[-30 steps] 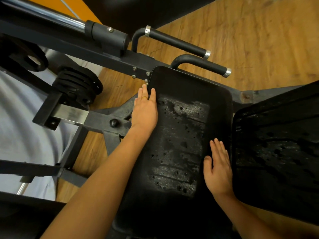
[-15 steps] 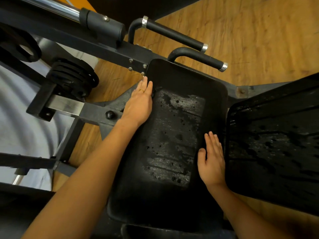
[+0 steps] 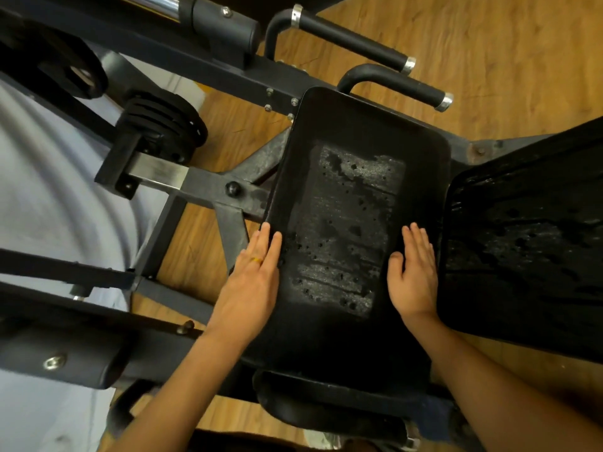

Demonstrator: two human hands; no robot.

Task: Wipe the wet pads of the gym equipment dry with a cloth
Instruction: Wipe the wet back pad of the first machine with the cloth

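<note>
Head view: the middle pad (image 3: 352,203) lies at centre, its top glistening with a wet, spotted patch. The left hand (image 3: 251,285) rests on the pad's edge at 8 o'clock, fingers (image 3: 266,246) straight and close together, holding nothing. The right hand (image 3: 412,278) lies flat likewise at 4 o'clock. A second wet pad (image 3: 528,243) sits at 3 o'clock and two black handles (image 3: 394,84) at 12, over the wooden floor (image 3: 505,44)

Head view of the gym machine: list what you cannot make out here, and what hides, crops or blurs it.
- Right pad: head view, cut off by the frame's right edge.
- Palms of the left hand and right hand: head view, turned down towards the centre pad.
- Pale surface at left: head view, smeared by blur; unidentifiable.
- Cloth: none in view.
</note>
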